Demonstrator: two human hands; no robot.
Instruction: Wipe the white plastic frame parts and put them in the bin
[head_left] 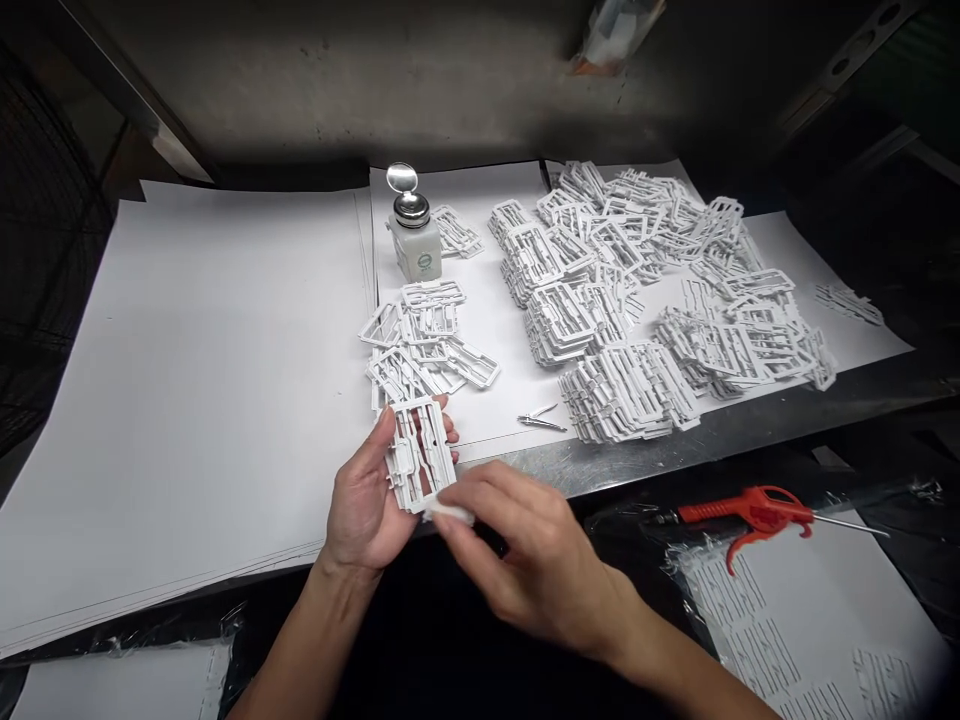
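Observation:
My left hand (367, 500) is closed around a small stack of white plastic frames (424, 455), with the thumb on the near left edge and fingertips showing past the right side. Pinched in my right hand (532, 550) is a white wiping cloth (450, 512), pressed at the stack's lower right corner. Just beyond the stack lies a loose heap of similar white frames (427, 350). Behind that heap stands a white pump dispenser bottle (417, 245) with its metal lid up.
Many white frames (630, 390) sit in stacks and piles on white paper at the right. Tweezers (541, 416) lie at the bench's front edge. A red air blow gun (765, 510) rests below right. White paper sheets (225, 380) cover the left side.

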